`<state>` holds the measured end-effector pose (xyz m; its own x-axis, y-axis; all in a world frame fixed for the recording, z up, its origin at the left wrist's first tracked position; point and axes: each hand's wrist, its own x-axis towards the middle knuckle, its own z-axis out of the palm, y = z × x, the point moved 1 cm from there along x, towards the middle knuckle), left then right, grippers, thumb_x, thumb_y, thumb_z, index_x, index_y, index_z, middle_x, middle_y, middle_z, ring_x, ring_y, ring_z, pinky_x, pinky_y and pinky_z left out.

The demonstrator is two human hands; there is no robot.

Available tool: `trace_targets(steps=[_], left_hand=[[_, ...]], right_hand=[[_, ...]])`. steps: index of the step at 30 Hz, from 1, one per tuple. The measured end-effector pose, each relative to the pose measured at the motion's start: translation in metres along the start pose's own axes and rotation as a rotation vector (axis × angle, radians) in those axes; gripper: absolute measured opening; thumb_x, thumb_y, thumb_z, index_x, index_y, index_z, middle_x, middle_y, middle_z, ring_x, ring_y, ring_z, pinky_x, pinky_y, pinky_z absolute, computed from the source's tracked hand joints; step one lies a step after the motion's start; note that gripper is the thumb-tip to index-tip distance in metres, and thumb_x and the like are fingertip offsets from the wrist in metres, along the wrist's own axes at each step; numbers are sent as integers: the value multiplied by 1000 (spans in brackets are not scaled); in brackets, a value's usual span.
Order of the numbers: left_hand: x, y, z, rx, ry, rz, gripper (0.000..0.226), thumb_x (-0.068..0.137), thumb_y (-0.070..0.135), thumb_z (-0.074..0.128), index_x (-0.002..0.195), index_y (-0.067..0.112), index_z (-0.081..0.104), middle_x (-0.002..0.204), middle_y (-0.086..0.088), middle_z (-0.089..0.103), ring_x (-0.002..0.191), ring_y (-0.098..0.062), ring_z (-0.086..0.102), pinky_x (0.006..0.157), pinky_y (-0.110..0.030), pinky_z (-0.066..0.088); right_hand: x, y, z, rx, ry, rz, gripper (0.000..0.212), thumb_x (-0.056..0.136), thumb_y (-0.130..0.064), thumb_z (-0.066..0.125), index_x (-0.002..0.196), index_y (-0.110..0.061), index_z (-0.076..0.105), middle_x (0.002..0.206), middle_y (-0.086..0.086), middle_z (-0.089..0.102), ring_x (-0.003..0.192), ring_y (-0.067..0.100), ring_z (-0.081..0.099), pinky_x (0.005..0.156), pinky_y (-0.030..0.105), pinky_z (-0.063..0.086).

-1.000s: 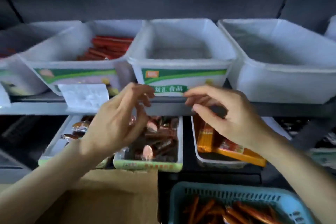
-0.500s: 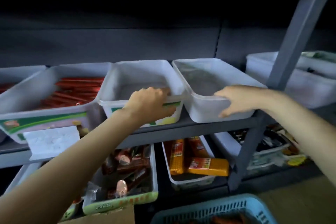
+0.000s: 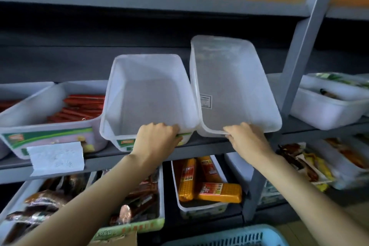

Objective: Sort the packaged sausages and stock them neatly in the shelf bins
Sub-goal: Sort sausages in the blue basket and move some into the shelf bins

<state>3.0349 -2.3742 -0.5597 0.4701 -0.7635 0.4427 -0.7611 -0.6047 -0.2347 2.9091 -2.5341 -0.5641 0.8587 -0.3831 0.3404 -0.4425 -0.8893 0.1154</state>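
Two empty translucent white bins sit side by side on the middle shelf, both tipped up toward me. My left hand (image 3: 157,138) grips the front rim of the left empty bin (image 3: 147,90). My right hand (image 3: 244,138) grips the front rim of the right empty bin (image 3: 235,86), which is tilted more steeply. Left of them a bin of thin red sausages (image 3: 79,108) stands flat. Below, one bin holds orange sausage packs (image 3: 201,183) and another holds dark brown sausage packs (image 3: 137,201).
A grey shelf upright (image 3: 299,62) rises just right of the tilted bins. More white bins (image 3: 327,110) stand beyond it. A paper label (image 3: 57,158) hangs from the shelf edge. A blue basket (image 3: 235,237) and a cardboard box (image 3: 117,239) are at the bottom.
Both hands have closed on the front rims of the two empty bins and tipped them up. The view has lifted, showing the snack shelf above.
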Motion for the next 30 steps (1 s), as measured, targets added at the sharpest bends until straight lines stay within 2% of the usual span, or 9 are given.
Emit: trace_targets(steps=[4, 6, 9, 11, 16, 20, 22, 25, 30], left_hand=[[-5, 0, -1, 15, 112, 66, 31, 61, 35, 85, 67, 15, 62, 51, -4, 60, 43, -29, 59, 38, -22, 37], [-2, 0, -3, -20, 47, 22, 24, 83, 38, 66, 88, 15, 61, 75, -6, 68, 68, -30, 65, 52, -27, 39], [10, -6, 6, -53, 32, -1, 26, 94, 39, 43, 105, 17, 52, 102, -6, 65, 95, -31, 60, 66, -27, 33], [19, -12, 3, -64, 9, 5, 26, 92, 41, 46, 103, 18, 53, 103, -6, 65, 97, -32, 60, 67, -29, 34], [39, -22, -1, -106, -63, 72, 23, 89, 45, 50, 91, 22, 48, 103, -3, 64, 94, -28, 60, 67, -29, 37], [45, -24, 5, -110, -77, 89, 23, 88, 44, 51, 84, 24, 41, 101, -3, 65, 92, -27, 59, 66, -28, 37], [46, -26, 5, -154, -88, 89, 26, 87, 46, 53, 90, 22, 46, 103, -2, 64, 95, -26, 59, 68, -29, 38], [41, -39, -7, -383, -63, 54, 37, 87, 51, 55, 111, 23, 55, 106, 7, 64, 98, -19, 60, 82, -32, 48], [17, -107, -26, -486, 100, -33, 28, 89, 42, 55, 107, 21, 56, 100, 8, 66, 93, -15, 64, 83, -33, 49]], right_hand=[[17, 10, -6, 56, -96, -5, 17, 96, -18, 48, 90, -17, 64, 89, 4, 65, 94, 31, 56, 78, 33, 40], [29, 17, -11, 126, -161, 7, 29, 93, -17, 55, 65, -19, 48, 72, 0, 54, 89, 31, 54, 72, 33, 35], [38, 19, -18, 176, -208, 18, 31, 89, -12, 60, 63, -14, 44, 68, 2, 49, 82, 31, 53, 70, 31, 31], [42, 18, -21, 176, -220, 21, 15, 88, -8, 59, 75, -9, 51, 77, 6, 54, 88, 34, 55, 65, 30, 32], [53, 17, -18, 165, -202, 50, 34, 84, -1, 54, 67, -15, 28, 72, 5, 39, 70, 24, 40, 56, 30, 25], [57, 16, -20, 130, -213, 52, 26, 84, -1, 54, 71, -13, 35, 79, 6, 44, 72, 25, 41, 56, 29, 27], [61, 13, -27, 167, -228, -3, 11, 85, -9, 60, 84, -14, 50, 87, 2, 52, 82, 24, 48, 64, 30, 37], [68, 0, -49, 327, -138, -92, 30, 83, -25, 68, 111, -21, 59, 109, -6, 59, 102, 15, 54, 89, 34, 45], [92, -64, -79, 527, -13, -287, 31, 80, -34, 71, 107, -23, 61, 109, -7, 60, 105, 12, 52, 90, 28, 42]])
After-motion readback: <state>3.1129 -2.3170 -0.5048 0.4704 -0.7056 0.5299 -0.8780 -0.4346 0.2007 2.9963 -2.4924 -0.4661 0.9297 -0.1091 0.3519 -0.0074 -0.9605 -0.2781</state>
